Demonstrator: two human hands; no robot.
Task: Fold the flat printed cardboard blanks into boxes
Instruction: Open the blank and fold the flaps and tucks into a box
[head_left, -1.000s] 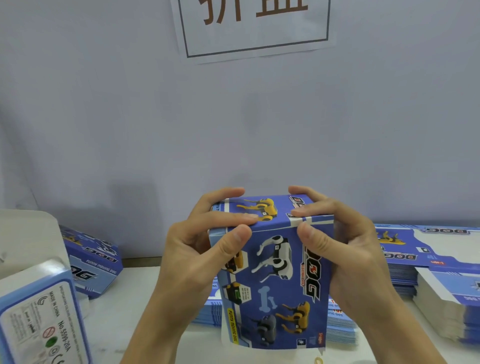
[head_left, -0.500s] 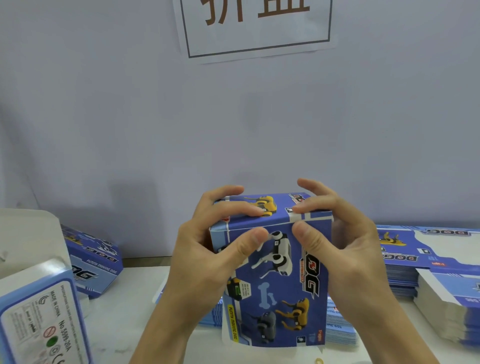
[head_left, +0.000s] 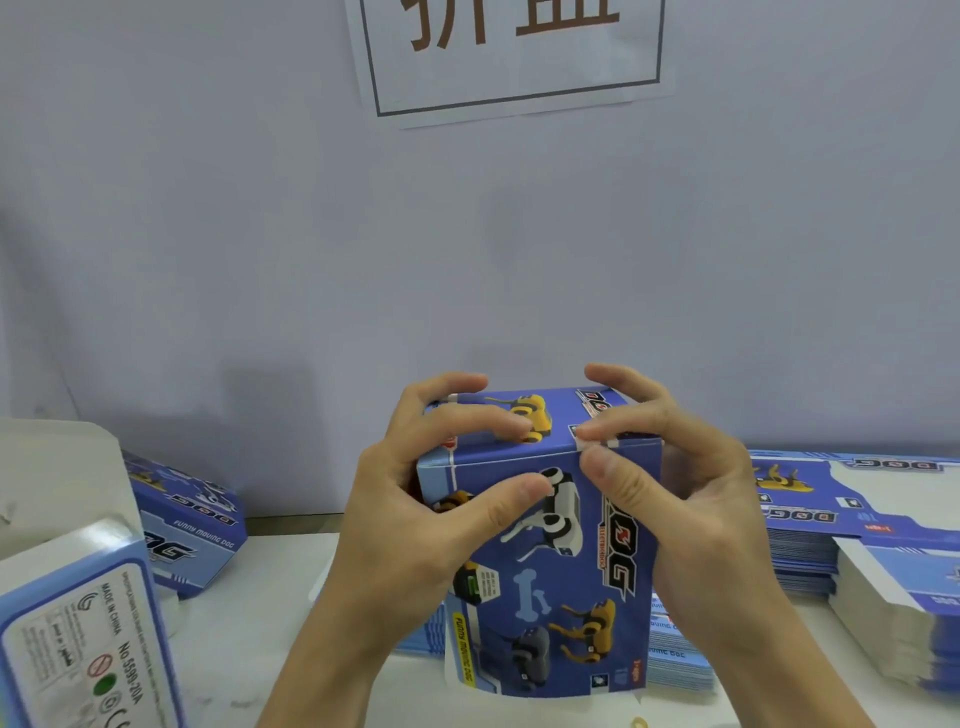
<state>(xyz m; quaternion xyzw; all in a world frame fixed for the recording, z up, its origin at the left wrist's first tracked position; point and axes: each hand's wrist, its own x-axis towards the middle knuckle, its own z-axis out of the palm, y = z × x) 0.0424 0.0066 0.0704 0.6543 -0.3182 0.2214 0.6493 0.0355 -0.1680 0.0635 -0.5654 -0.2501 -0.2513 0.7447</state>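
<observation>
A blue printed box (head_left: 556, 571) with robot dogs on it stands upright in front of me, above the table. My left hand (head_left: 415, 499) grips its upper left corner, thumb on the front panel and fingers curled over the top flap. My right hand (head_left: 670, 493) grips the upper right corner, thumb and forefinger pinching the top front edge. The top flap lies folded down. Flat blanks (head_left: 680, 660) lie stacked under and behind the box.
Tall stacks of flat blanks (head_left: 852, 525) fill the right side of the white table (head_left: 249, 654). A folded box (head_left: 187, 525) lies at the left by the wall, and another folded box (head_left: 83, 644) stands at the near left with its white flap up. A paper sign (head_left: 514, 52) hangs on the wall.
The box has risen slightly and its top flap is pressed flatter. Both hands have shifted their fingers along the top edge, the right forefinger and thumb closing on the front edge.
</observation>
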